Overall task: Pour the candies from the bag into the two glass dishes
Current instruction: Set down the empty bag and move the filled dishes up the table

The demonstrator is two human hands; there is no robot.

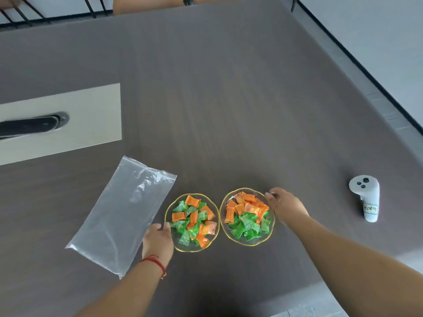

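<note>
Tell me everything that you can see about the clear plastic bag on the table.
The clear plastic bag is a transparent, rectangular pouch of thin, slightly wrinkled film that catches the light. It looks empty and lies flat on the dark wood-grain table, turned at a slant, one short end pointing away toward the pale inset panel. It lies left of the left gold-rimmed glass dish of orange and green candies. The left hand is at its right edge; whether they touch is unclear.
</note>
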